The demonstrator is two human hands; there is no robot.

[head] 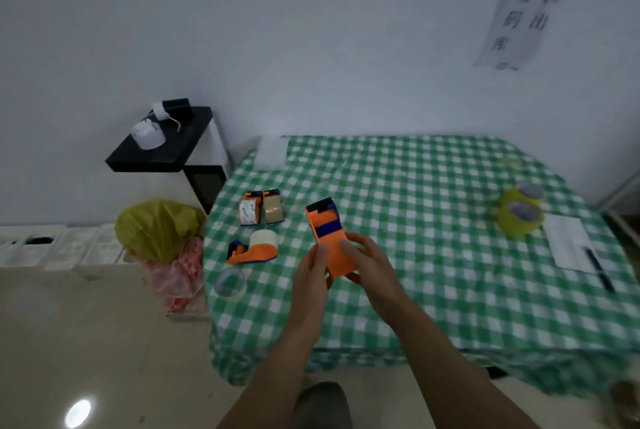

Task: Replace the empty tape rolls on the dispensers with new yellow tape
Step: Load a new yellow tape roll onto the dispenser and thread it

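Observation:
Both my hands hold an orange and blue tape dispenser [329, 238] above the green checked table [433, 272]. My left hand [311, 272] grips its near left edge and my right hand [367, 264] wraps its right side. I see no roll in it. Three more dispensers lie at the table's left: one with a white printed roll [250, 212], one with a brown roll [273, 211], one on its side with a pale roll [254, 248]. A clear loose roll [229, 282] lies near the left edge. Yellow tape rolls [521, 210] are stacked at the far right.
A sheet of paper [568, 243] with a black pen [599, 269] lies at the right edge. A black side table [162, 151] with white items stands at the back left. A yellow bag [157, 229] and a pink bag [180, 276] sit on the floor by the table.

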